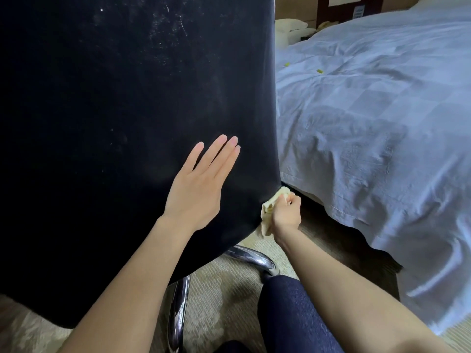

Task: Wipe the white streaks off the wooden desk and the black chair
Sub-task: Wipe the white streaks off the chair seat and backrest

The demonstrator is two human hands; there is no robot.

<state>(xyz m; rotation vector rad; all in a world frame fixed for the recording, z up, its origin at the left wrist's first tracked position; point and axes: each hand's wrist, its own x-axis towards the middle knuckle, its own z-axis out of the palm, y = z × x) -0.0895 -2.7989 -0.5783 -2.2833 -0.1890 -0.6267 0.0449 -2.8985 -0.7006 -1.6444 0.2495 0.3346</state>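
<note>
Chair [114,110] back fills the view, white streaks [165,29] left well above the flat, straight fingers of the left hand [196,192]. Right hand [286,212] pinches a cloth [270,207] at its lower edge. Desk unseen; job looks unfinished.

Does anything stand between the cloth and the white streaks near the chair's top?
Nothing visible: bare chair back lies between cloth and streaks. The left hand rests flat just beside that path; the right hand grips the cloth.
</note>
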